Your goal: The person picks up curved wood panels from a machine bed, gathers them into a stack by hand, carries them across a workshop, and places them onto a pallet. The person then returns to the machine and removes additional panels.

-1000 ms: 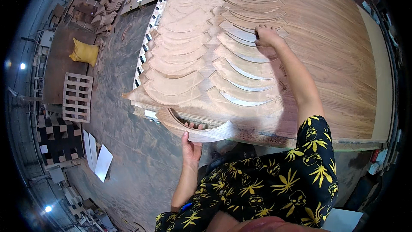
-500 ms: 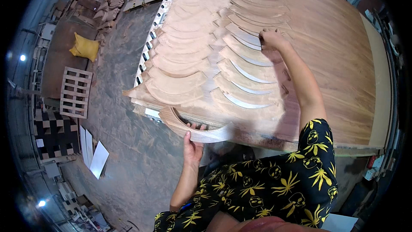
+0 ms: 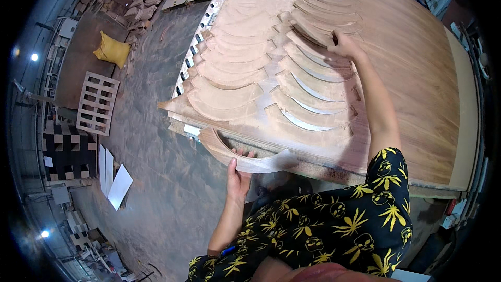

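My left hand (image 3: 239, 176) grips a curved wooden strip (image 3: 249, 162) near its middle, thumb on the near face and fingertips over the inner edge. It is held off the near edge of a large wooden panel (image 3: 417, 99). Farther out, my right hand (image 3: 345, 46) pinches the right end of another curved wooden piece (image 3: 311, 35), whose dark edge shows as it tilts up from its row. Nearer in that row, similar curved pieces (image 3: 317, 84) lie side by side with pale gaps between some of them. A second row of curved shapes (image 3: 227, 75) lies to the left, coated in dust.
A metal strip with holes (image 3: 194, 51) runs along the panel's left edge. Left on the dusty floor (image 3: 156, 141) are a slatted wooden pallet (image 3: 97, 103), a yellow sack (image 3: 111, 49), white boards (image 3: 120, 187) and stacked wood offcuts (image 3: 141, 8).
My right hand has raised the end of a curved piece from the row, and its dark edge now shows. My left hand still holds its strip. The whole view has shifted slightly.
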Motion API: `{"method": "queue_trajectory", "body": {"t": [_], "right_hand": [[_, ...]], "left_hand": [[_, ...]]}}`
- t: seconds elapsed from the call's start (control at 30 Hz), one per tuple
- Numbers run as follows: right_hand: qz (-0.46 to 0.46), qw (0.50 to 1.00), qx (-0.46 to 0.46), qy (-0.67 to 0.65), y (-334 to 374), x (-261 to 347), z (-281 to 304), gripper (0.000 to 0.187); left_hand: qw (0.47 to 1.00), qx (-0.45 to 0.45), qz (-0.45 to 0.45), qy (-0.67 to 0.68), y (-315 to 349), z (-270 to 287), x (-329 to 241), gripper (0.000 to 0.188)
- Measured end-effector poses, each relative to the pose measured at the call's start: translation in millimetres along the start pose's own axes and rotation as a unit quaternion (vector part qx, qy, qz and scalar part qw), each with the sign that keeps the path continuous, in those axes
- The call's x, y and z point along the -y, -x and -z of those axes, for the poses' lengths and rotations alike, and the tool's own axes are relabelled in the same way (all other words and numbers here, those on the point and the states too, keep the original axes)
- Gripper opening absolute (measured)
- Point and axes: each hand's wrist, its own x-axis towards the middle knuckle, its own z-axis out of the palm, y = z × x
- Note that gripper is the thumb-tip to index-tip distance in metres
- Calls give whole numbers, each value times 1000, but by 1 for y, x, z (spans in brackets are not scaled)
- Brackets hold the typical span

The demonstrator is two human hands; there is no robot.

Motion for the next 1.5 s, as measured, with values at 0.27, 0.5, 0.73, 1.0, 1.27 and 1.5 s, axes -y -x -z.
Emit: {"method": "queue_trajectory", "body": {"t": [0.27, 0.5, 0.73, 1.0, 1.27, 1.5], "right_hand": [[83, 979, 132, -133, 138, 170, -8, 43], [194, 969, 107, -109, 231, 230, -58, 50], [202, 974, 86, -63, 253, 236, -81, 57], [207, 971, 102, -59, 260, 241, -90, 68], [218, 969, 104, -49, 257, 245, -89, 68], [112, 986, 118, -34, 162, 188, -55, 47]], "left_hand": [[999, 19, 24, 10, -23, -3, 11, 62], [991, 108, 83, 1, -45, -30, 34, 72], [984, 159, 85, 11, -45, -42, 40, 80], [988, 146, 46, 7, -42, -42, 40, 78], [992, 119, 43, -22, -50, -42, 34, 79], [995, 98, 28, -13, -46, -41, 28, 90]]}}
